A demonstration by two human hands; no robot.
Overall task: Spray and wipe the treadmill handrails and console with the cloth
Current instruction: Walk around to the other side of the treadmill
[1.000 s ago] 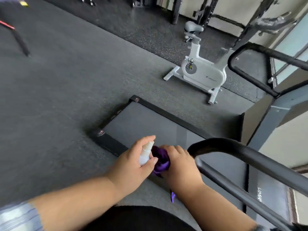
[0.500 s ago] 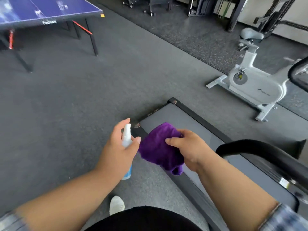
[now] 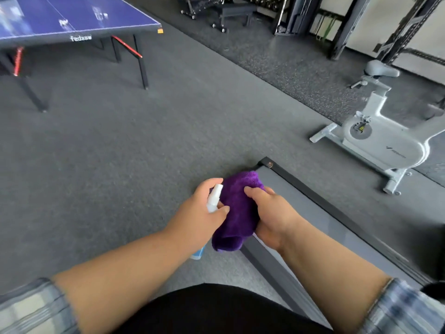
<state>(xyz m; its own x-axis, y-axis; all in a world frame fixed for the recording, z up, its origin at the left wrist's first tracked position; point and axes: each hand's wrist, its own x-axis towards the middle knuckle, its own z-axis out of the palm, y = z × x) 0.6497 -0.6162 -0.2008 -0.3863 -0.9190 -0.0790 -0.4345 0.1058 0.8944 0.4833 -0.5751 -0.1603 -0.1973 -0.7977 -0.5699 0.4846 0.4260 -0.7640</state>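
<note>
Cloth (image 3: 237,208) shifted against spray bottle (image 3: 213,198); two hands, one each.

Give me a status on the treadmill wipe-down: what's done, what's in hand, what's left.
Done: nothing that the view can confirm; no handrail or console is in frame, only the treadmill deck.
In hand: the left hand holds the spray bottle, nozzle turned toward the purple cloth that the right hand grips, so the cloth is probably being wetted.
Left: apparently wiping the handrails and the console.
</note>
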